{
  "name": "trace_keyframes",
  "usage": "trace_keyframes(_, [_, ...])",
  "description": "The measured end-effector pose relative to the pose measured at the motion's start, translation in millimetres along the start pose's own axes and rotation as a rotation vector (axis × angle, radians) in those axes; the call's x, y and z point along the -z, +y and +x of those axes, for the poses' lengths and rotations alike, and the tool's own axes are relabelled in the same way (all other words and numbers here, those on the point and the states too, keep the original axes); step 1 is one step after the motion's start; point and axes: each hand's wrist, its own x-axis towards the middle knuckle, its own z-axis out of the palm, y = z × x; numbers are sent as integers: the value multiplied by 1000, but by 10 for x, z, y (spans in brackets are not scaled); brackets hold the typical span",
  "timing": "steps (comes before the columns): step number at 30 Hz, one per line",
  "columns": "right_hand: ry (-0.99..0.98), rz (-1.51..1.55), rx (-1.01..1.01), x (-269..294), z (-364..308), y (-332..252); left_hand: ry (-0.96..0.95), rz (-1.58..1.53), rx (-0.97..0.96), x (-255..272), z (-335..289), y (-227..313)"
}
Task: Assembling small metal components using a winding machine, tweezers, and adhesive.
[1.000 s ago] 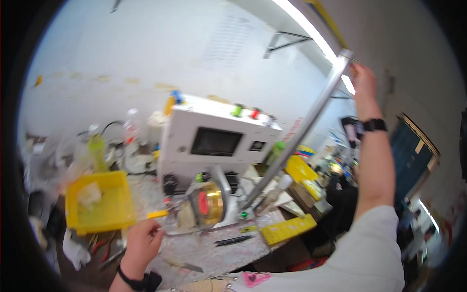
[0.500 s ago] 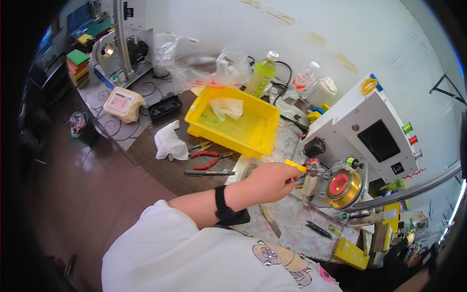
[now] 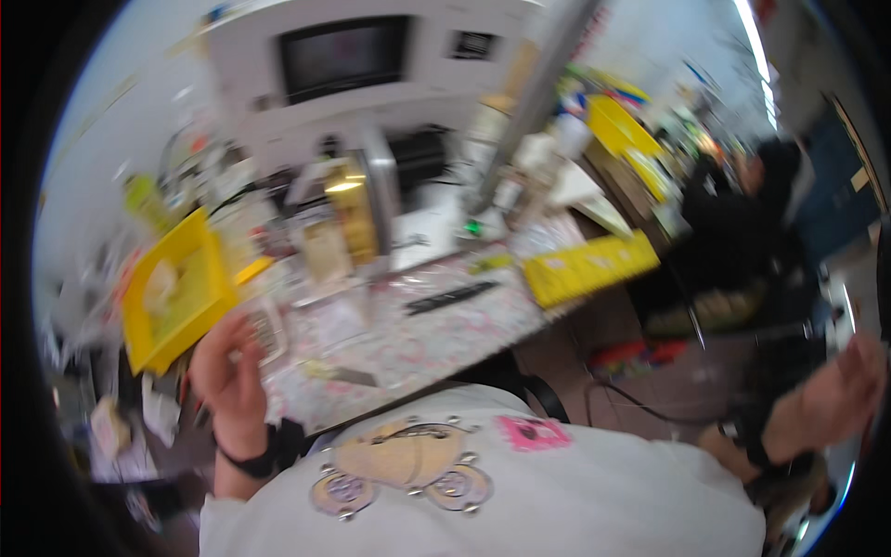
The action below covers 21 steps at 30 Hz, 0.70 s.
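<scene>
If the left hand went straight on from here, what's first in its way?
Probably the yellow tray: its near right corner shows just beyond the left hand. Blur leaves depth unclear, so the hand might pass over or beside it.

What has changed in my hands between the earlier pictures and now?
The right hand, a second ago raised at the top of the metal post, is now lowered, out to the right and apart from it. The left hand stays near the yellow tray; blur hides whether it holds anything. Tray, post and black pen keep their places.
</scene>
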Motion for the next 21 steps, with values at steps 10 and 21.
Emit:
trace_keyframes(10, [170,-267,-659,-488,-1086,811,-525,261,-172,-727,360,859])
trace_keyframes(21, [-145,-180,-1035,-1023,-2496,1699,-866,619,-268,-1191,802,1030])
